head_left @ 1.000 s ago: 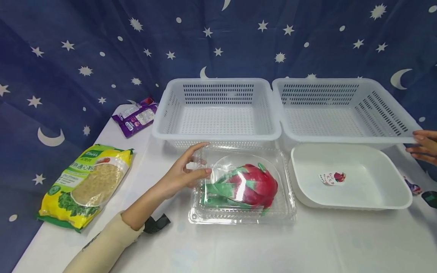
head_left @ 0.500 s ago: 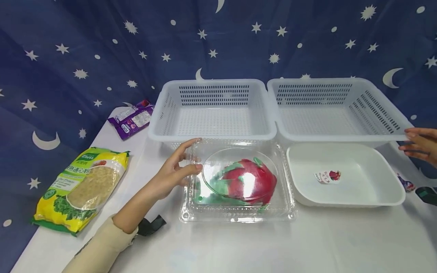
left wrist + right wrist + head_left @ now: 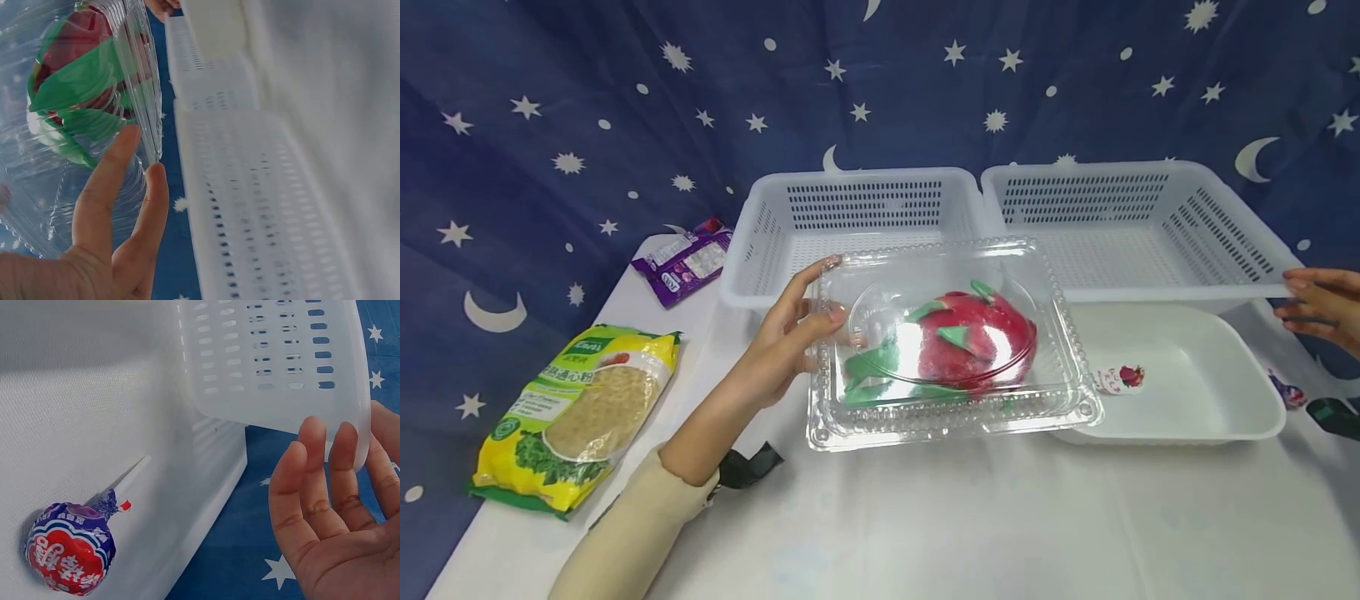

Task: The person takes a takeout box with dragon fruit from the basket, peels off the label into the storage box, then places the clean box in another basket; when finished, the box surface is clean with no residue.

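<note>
My left hand [image 3: 786,329] grips the left side of a clear plastic clamshell box [image 3: 951,425], thumb on top, held above the table. Inside the box lies a red dragon fruit [image 3: 977,333] with green scales. The left wrist view shows the fingers against the ridged edge of the box [image 3: 140,81]. At far right my right hand [image 3: 1326,308] holds the front right corner of the right-hand white basket [image 3: 1195,292]. Up close, the right wrist view shows the right hand's fingers [image 3: 344,456] at the basket's rim. Part of that hand lies out of frame.
Another white basket [image 3: 748,242] stands at the back, left of the first. A white tray [image 3: 1195,392] with a dragon fruit label sits front right. A wrapped lollipop [image 3: 72,550] lies near the right edge. Yellow pasta bag [image 3: 580,417] and purple packet [image 3: 685,262] lie left.
My left hand has lifted the clamshell box up and to the right, so it now overlaps the baskets and the tray's left edge. The right hand stays at the basket's corner.
</note>
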Available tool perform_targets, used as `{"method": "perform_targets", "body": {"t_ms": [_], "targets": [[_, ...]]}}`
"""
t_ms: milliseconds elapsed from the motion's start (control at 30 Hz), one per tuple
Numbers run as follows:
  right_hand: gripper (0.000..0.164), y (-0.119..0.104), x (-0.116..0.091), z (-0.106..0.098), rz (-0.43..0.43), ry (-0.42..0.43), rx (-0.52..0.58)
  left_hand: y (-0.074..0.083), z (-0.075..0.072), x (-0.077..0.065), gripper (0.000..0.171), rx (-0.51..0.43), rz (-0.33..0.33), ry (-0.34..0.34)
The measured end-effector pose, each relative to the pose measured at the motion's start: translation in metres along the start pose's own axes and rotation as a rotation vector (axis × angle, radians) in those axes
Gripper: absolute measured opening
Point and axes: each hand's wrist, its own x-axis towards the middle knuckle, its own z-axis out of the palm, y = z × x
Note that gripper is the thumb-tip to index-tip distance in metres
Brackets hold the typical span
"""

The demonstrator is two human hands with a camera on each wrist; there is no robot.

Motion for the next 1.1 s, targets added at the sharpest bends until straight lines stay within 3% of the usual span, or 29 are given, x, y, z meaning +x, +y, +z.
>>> {"method": "perform_targets", "body": {"t_ms": [200, 400, 633, 800, 867, 967, 1100], "targets": [[0.024, -0.013, -0.001, 0.012, -0.010, -0.015, -0.065, 0.013, 0.011, 0.016, 0.069, -0.031, 0.031, 0.009], [0.029, -0.026, -0.013, 0.032, -0.029, -0.055, -0.027, 0.017, 0.021, 0.035, 0.069, -0.098, 0.014, 0.018], [0.033, 0.006, 0.010, -0.019, -0.027, -0.044, -0.006, 0.024, 0.035, 0.059, 0.067, -0.115, -0.010, 0.022], [0.027, -0.029, -0.022, 0.031, -0.010, -0.001, -0.034, 0.030, 0.041, 0.074, 0.064, -0.115, -0.048, 0.036], [0.025, -0.035, -0.029, 0.041, 0.007, 0.011, -0.042, 0.031, 0.043, 0.080, 0.063, -0.124, -0.061, 0.036], [0.024, -0.036, -0.031, 0.044, 0.031, 0.026, -0.058, 0.033, 0.047, 0.088, 0.063, -0.135, -0.069, 0.029], [0.028, -0.026, -0.025, 0.032, 0.027, 0.015, -0.044, 0.035, 0.054, 0.101, 0.063, -0.138, -0.070, 0.034]]}}
